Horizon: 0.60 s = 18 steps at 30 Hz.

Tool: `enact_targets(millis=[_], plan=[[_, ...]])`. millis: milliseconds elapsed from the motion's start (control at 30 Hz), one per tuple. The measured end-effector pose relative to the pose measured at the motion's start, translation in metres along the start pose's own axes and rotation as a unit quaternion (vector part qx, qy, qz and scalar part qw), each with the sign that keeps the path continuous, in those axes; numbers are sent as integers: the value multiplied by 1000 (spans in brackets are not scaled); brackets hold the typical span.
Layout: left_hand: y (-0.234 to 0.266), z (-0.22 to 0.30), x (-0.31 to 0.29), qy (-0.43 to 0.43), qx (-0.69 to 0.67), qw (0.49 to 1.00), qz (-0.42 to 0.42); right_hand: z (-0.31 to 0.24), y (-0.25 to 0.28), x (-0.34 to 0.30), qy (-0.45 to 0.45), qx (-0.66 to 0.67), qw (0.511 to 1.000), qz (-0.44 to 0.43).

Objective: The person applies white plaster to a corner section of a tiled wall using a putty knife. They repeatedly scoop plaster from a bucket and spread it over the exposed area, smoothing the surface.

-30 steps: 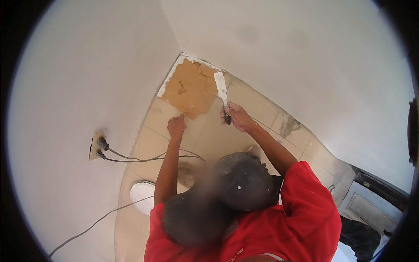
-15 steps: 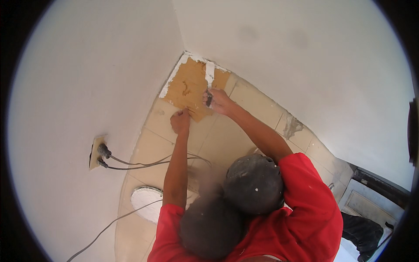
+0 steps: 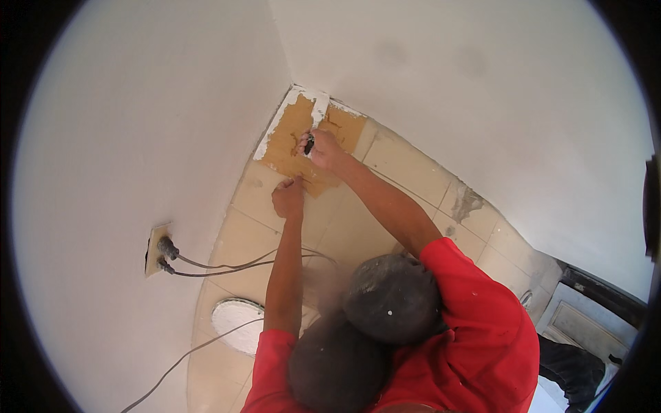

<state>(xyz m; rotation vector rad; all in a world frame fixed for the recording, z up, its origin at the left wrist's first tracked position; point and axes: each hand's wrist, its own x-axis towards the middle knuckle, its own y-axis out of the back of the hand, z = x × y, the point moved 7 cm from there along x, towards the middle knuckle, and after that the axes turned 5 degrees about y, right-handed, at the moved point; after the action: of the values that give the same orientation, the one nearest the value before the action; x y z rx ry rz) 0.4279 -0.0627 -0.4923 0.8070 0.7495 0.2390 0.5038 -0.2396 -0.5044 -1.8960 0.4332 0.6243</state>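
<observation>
Pale walls fill most of the frame, the left wall [image 3: 138, 138] and the right wall [image 3: 454, 103] meeting at upper centre. Below them, the tiled floor [image 3: 348, 224] runs through the middle. A red shirt [image 3: 475, 337] and two dark rounded shapes, seemingly knees [image 3: 391, 296], occupy the lower centre and lower right. The brown sheet [image 3: 284, 134] lies at upper centre, in the corner, its wall-side edges smeared white. A white disc [image 3: 235, 320] sits at lower left, above it a wall socket [image 3: 156, 249] with plugged-in cords [image 3: 220, 266].

The right hand [image 3: 321, 147] has its fingers clamped around the dark handle of a putty knife [image 3: 320, 109], whose whitened blade crosses the sheet's upper edge. The left hand [image 3: 288, 198] is at the lower edge, fingers curled; I cannot tell whether they pinch it.

The sheet already looks cracked, so a hard or tilted blade could tear it; a weak hold could let it slide. The left forearm, near the cords, could snag them.
</observation>
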Motion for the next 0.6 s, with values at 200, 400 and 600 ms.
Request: enact_targets(millis=[200, 400, 600], plan=[[4, 1, -3, 13, 11, 1000, 23, -5, 32, -15, 41, 6, 999, 27], [2, 7, -8, 16, 28, 999, 31, -3, 13, -9, 25, -49, 998, 14], [0, 6, -6, -6, 13, 999, 32, -18, 16, -2, 40, 7, 998, 51]])
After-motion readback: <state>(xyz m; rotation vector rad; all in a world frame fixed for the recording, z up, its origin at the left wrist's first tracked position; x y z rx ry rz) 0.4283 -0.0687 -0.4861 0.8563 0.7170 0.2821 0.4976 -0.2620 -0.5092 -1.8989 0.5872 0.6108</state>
